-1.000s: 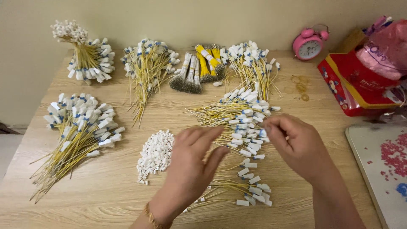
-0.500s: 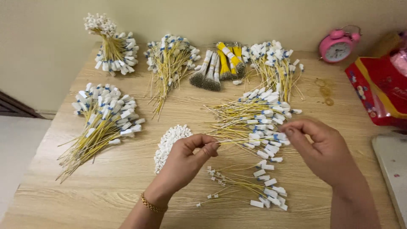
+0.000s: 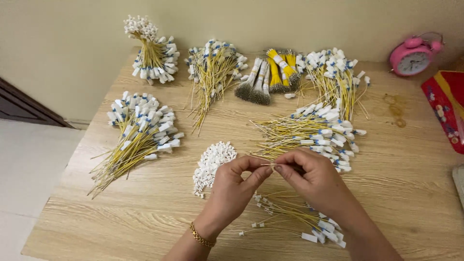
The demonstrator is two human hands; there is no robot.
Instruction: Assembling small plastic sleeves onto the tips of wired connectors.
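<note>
Pale beige wall stands behind a light wooden desk [image 3: 145, 212], which is covered with many bundles of thin yellow wires. Near the front edge, the left hand [image 3: 237, 186] and the right hand [image 3: 311, 181] meet in the middle, thumb and forefinger of each pressed together on one thin yellow wire [image 3: 267, 165] that they hold between them, a little above the desk. The grip of both hands is therefore closed on this single wire; whether a small white piece is also between the left fingertips, I cannot tell. Just beside the left hand lies a small heap of white plastic end caps [image 3: 212, 162], and under the wrists lies a loose fan of yellow wires with white caps and white labels [image 3: 295, 220]. Behind the hands is a larger pile of yellow wires with white and blue labels [image 3: 314, 133]. More tied bundles are at the left [image 3: 137, 130] and along the wall, with a pink alarm clock [image 3: 412, 55] at the far right. To my judgement, the step in hand is the fitting of one cap on the bare end of the wire. The next move calls for steady fingertips and exact alignment, because the end is very fine.
</note>
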